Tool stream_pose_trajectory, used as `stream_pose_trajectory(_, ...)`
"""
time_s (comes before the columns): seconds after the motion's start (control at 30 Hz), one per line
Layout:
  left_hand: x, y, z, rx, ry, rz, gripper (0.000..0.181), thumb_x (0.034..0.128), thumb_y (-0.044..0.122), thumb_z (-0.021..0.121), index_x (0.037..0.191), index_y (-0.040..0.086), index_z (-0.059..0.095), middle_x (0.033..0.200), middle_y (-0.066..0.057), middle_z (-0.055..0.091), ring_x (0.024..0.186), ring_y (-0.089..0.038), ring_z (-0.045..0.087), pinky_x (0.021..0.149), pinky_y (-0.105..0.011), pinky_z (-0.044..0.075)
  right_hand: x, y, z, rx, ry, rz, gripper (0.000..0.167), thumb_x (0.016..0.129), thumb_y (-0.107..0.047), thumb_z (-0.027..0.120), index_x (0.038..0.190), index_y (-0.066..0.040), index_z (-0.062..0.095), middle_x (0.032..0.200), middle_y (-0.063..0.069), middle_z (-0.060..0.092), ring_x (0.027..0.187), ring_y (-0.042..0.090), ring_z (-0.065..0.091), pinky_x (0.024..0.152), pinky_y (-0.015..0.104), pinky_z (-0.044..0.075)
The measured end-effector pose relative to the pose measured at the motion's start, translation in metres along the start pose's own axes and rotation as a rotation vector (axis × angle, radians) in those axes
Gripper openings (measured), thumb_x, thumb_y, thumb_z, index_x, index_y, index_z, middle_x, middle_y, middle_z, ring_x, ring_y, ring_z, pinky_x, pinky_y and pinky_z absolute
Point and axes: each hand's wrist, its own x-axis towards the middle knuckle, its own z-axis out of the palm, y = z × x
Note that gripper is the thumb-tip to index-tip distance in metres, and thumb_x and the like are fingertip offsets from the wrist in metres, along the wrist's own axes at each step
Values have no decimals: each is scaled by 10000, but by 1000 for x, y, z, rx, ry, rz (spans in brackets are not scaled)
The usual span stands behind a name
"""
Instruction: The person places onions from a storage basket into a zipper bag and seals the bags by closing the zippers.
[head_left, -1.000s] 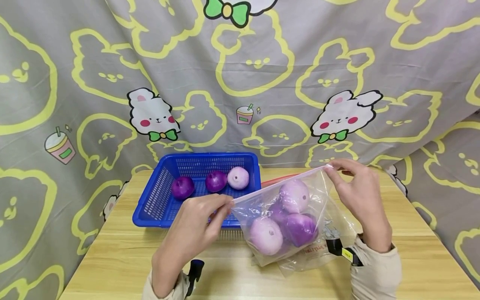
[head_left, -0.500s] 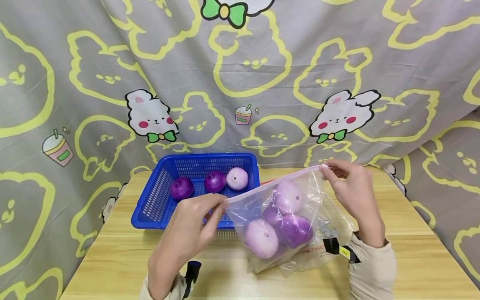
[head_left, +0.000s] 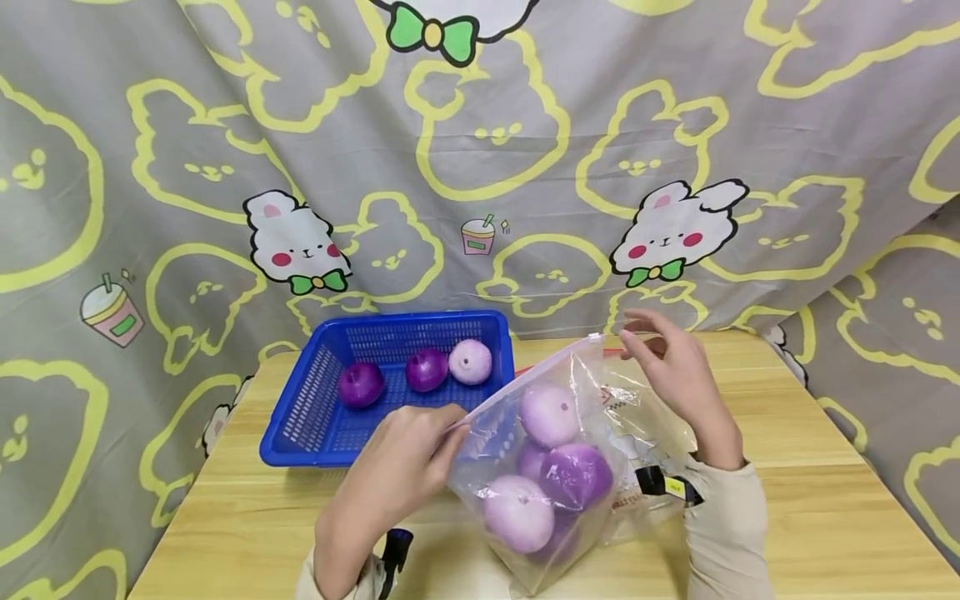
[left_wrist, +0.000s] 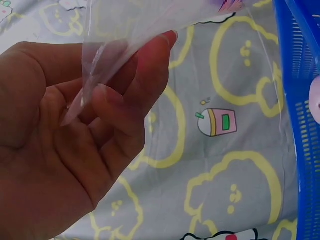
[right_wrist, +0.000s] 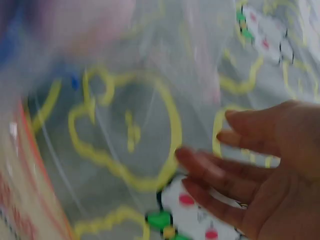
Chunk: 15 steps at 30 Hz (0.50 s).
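Observation:
A clear zip bag (head_left: 495, 458) with several purple onions inside hangs tilted over the table, its pink-white top strip sloping up to the right. My left hand (head_left: 401, 458) pinches the left end of that strip; in the left wrist view the left hand (left_wrist: 85, 115) has the bag's corner between thumb and fingers. Just right of the bag's upper right corner is my right hand (head_left: 678, 375), fingers loosely bent and apart from the strip. The right wrist view shows the right hand (right_wrist: 250, 170) holding nothing, beside the blurred bag.
Behind the left hand stands a blue basket (head_left: 292, 408) with three onions, two dark purple (head_left: 361, 385) and one pale (head_left: 470, 362). Another clear printed bag (head_left: 637, 417) with a red edge lies on the wooden table (head_left: 810, 500) behind and right of the held bag. A patterned cloth (head_left: 540, 183) hangs behind.
My right hand has let go of the strip's right end and stands apart from it. The bag has swung lower and to the left, its strip now steeper; the left hand keeps its pinch.

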Motion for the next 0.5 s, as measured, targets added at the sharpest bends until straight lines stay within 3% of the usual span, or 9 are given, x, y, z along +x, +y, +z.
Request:
stream_pose_trajectory(0.1,0,-1,1,-16,8,-1,293,950,102,657,696,191,542,570,141,344,504,-7,349,449,-190,314,0,23,-5,-85,-122,121,523,1026,-256,559,1435,40,423,1304,348,537,810,314,716,743,425,558)
stream_pose_trajectory(0.2,1,-3,1,-34,12,-4,222,953,88,649,748,160,607,587,134,400,512,-9,383,460,-184,344,1,45,0,-122,-291,229,631,1013,-238,564,1463,120,305,1313,445,446,763,318,703,868,579,502)
stream_pose_trajectory(0.3,2,-4,3,-60,27,-1,177,950,65,649,786,133,640,602,124,439,515,-3,402,463,-178,363,0,64,12,-131,-389,320,713,993,-247,579,1475,150,234,1103,405,574,676,271,676,892,554,486)
stream_pose_trajectory(0.4,3,-6,6,-86,42,0,164,951,48,640,799,110,649,605,111,456,515,9,404,462,-177,373,-2,77,20,-137,-399,388,749,954,-214,613,1457,176,219,925,319,622,613,241,641,785,451,528)
stream_pose_trajectory(0.43,4,-7,7,-97,45,-2,162,953,45,636,803,103,651,604,107,462,511,14,405,458,-178,375,-4,80,21,-142,-395,403,729,940,-197,622,1432,190,247,873,300,621,601,233,632,735,425,537)
stream_pose_trajectory(0.5,4,-7,8,-108,54,-8,153,954,39,631,814,93,658,611,99,477,514,16,408,459,-179,378,-7,85,22,-162,-386,426,543,893,-161,646,1243,200,443,814,246,617,576,208,604,623,365,530)
